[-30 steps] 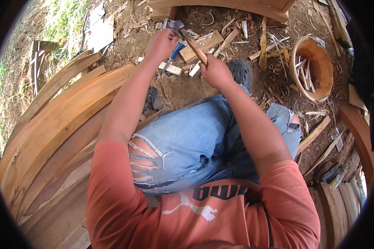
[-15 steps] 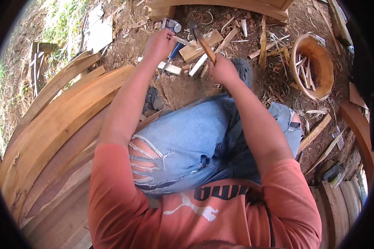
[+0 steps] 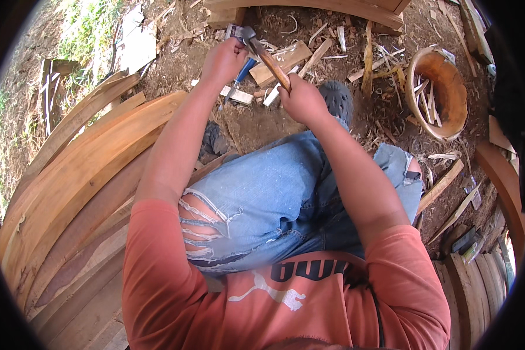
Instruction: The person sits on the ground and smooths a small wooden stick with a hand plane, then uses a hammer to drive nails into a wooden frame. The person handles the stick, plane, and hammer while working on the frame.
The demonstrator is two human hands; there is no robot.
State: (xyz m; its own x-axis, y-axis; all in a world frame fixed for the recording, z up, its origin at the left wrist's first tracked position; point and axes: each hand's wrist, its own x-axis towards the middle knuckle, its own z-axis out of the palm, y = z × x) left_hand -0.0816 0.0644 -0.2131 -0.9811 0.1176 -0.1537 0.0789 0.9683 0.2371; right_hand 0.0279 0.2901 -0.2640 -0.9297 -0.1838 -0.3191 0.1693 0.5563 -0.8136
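Note:
My right hand (image 3: 302, 100) is wrapped round the wooden handle of a hammer (image 3: 271, 62). The metal hammer head is beside the fingertips of my left hand (image 3: 223, 61). My left fingers are pinched together, and what they hold is hidden. A small container (image 3: 234, 31) with a printed label shows just beyond them, partly covered. Below the hammer head lies a blue-handled tool (image 3: 246, 69) with a narrow metal blade, perhaps a chisel, across a pale wood strip (image 3: 240, 95). A flat wooden block (image 3: 291, 58) rests on the ground behind the hammer handle.
Long curved boards (image 3: 93, 163) are stacked at my left. A hollow wooden tub (image 3: 458, 96) with pale sticks in it stands at the right. A wooden piece (image 3: 309, 4) spans the far edge. Shavings and offcuts litter the dirt around my shoe (image 3: 336, 98).
The hammer and my right hand have moved left, bringing the head close to my left fingers. The pale strip that stuck out from my left fingers no longer shows clearly.

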